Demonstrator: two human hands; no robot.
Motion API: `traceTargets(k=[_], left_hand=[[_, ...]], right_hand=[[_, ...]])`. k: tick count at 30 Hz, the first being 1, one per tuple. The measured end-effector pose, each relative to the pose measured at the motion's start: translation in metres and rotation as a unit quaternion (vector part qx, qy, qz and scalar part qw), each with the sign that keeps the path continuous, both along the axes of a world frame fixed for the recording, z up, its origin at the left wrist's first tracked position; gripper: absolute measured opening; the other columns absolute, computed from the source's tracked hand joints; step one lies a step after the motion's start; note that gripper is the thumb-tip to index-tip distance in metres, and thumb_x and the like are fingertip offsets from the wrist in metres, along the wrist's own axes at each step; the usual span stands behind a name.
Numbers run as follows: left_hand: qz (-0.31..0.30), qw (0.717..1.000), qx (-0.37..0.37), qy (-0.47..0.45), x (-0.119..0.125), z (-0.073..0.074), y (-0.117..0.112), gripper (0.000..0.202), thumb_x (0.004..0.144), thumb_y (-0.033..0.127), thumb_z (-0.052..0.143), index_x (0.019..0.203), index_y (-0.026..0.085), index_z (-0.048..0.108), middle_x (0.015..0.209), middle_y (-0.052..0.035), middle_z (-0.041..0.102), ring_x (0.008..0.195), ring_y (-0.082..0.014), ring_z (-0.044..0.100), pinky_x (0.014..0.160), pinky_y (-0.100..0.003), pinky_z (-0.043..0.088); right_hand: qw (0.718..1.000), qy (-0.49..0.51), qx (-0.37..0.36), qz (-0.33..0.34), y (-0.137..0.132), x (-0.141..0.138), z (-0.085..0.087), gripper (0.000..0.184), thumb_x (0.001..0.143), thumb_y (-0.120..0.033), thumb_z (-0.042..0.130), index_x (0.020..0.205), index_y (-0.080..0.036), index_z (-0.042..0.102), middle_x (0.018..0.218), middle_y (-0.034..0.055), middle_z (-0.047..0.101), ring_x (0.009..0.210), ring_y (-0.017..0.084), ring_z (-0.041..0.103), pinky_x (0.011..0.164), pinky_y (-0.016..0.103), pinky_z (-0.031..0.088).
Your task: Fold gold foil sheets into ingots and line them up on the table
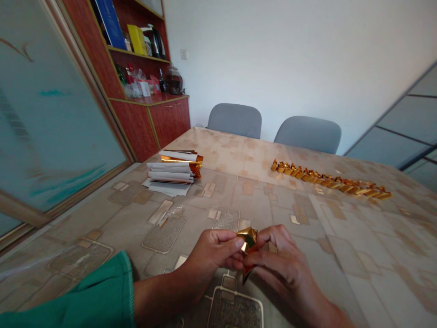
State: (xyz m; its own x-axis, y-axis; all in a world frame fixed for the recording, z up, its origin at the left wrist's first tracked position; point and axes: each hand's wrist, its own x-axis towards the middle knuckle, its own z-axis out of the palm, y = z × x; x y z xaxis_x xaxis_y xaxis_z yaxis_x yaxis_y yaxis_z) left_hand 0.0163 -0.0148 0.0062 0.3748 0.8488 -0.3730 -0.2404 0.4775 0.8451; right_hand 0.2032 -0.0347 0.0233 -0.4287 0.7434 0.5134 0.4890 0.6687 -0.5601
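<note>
A folded piece of gold foil paper [249, 241] is pinched between my left hand [211, 251] and my right hand [283, 269], and its lower tip points down below my fingers. My fingers hide part of the foil. Farther up the patterned tablecloth [191, 205] to the left lies a loose stack of white-backed, gold foil paper strips [174, 168]. A long chain of folded gold foil pieces [327, 182] lies in a slanting row on the table to the right, out of reach of both hands' current grip.
A green sleeve [68, 291] covers my left arm. A red wooden cabinet [146, 123] with cluttered shelves stands beyond the table's far left corner. Two grey chairs [235, 120] [309, 134] stand at the far edge. A glass panel [51, 114] rises at the left.
</note>
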Motion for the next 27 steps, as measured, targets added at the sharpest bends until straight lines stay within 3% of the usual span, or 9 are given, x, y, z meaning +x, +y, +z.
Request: traceTargets(k=[5,9,13,17,27], left_hand=[[-0.001,1.0,0.02,-0.004,0.001,-0.001,-0.003,0.046,0.065,0.055,0.087,0.077,0.011,0.077,0.071,-0.0054,0.071,0.064,-0.0126,0.064,0.064,-0.022,0.052],[-0.018,0.999,0.049,0.009,0.001,-0.002,-0.006,0.045,0.07,0.056,0.082,0.08,0.012,0.079,0.077,-0.008,0.074,0.069,-0.0151,0.067,0.066,-0.024,0.054],[-0.024,0.996,0.077,0.022,0.001,-0.001,-0.008,0.043,0.075,0.055,0.079,0.084,0.012,0.08,0.081,-0.0101,0.076,0.075,-0.0177,0.068,0.068,-0.025,0.054],[-0.027,0.995,0.094,0.016,0.001,0.001,-0.009,0.041,0.079,0.053,0.076,0.087,0.013,0.081,0.08,-0.01,0.076,0.079,-0.0203,0.07,0.067,-0.025,0.054],[-0.069,0.985,0.151,0.051,0.0,0.001,-0.009,0.035,0.091,0.044,0.063,0.098,0.015,0.081,0.09,-0.0098,0.076,0.085,-0.0231,0.069,0.072,-0.029,0.057]], right_hand=[[0.983,0.122,-0.132,-0.023,-0.001,-0.004,-0.011,0.021,0.095,-0.034,0.063,0.078,-0.026,0.073,0.083,0.0024,0.058,0.077,0.019,0.06,0.062,0.031,0.049],[0.959,0.214,-0.178,-0.048,-0.002,-0.008,-0.018,0.021,0.092,-0.031,0.066,0.074,-0.023,0.062,0.076,0.0005,0.061,0.069,0.016,0.059,0.059,0.028,0.046],[0.95,0.23,-0.199,-0.073,-0.003,-0.012,-0.017,0.025,0.094,-0.032,0.062,0.072,-0.022,0.056,0.072,0.0003,0.06,0.066,0.016,0.057,0.059,0.028,0.046],[0.953,0.212,-0.196,-0.091,-0.004,-0.013,-0.015,0.024,0.095,-0.032,0.059,0.073,-0.023,0.053,0.072,-0.0002,0.058,0.065,0.016,0.055,0.057,0.027,0.045],[0.984,0.101,-0.102,-0.106,-0.007,-0.01,-0.015,0.02,0.091,-0.019,0.059,0.073,-0.023,0.051,0.079,0.001,0.057,0.073,0.017,0.057,0.062,0.029,0.043]])
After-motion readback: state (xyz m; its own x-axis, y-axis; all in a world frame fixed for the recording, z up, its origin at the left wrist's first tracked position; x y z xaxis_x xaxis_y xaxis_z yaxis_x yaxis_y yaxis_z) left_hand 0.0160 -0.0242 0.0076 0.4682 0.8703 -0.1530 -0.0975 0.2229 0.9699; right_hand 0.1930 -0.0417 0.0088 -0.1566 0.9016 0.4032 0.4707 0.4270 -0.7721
